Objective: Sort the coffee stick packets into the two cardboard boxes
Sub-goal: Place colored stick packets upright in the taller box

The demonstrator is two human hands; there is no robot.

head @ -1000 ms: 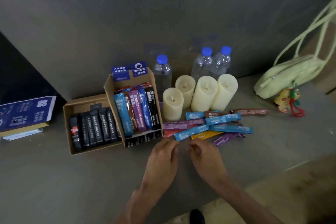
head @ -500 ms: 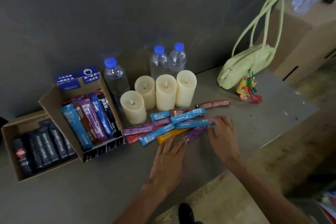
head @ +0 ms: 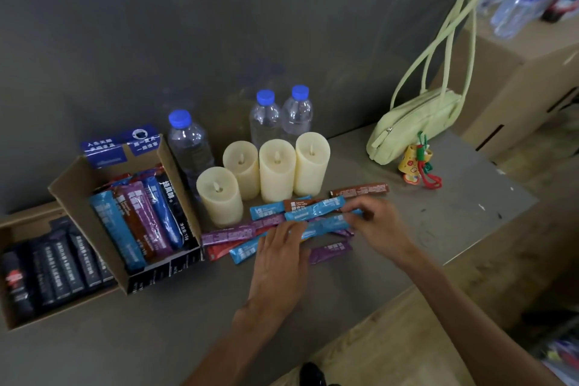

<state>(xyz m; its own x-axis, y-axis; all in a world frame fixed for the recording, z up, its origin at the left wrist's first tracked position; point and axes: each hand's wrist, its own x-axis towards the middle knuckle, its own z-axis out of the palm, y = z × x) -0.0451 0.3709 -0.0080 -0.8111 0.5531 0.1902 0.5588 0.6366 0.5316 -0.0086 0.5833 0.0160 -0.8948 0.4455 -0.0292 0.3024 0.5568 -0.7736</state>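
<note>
Left hand (head: 279, 263) lies flat, fingers straight, on a light-blue packet (head: 327, 226); right hand (head: 380, 227) pinches its other end; both over the packet pile (head: 272, 222) just before the four candles (head: 277, 169); left of them, the tilted box (head: 78, 185) of coloured sticks, then the low box (head: 28, 226) of black sticks.

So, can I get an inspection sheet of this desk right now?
Surface: grey table, scuffed, pale flecks.
Job's things: loose packets piled beside the tall box of coloured sticks; low box holds black ones.
Clutter: four candles, three water bottles, green handbag with charm.
Hands: left hand flat on the pile; right hand pinches a blue packet.
Cables: nothing seen.
Surroundings: grey wall, cardboard cartons right.
</note>
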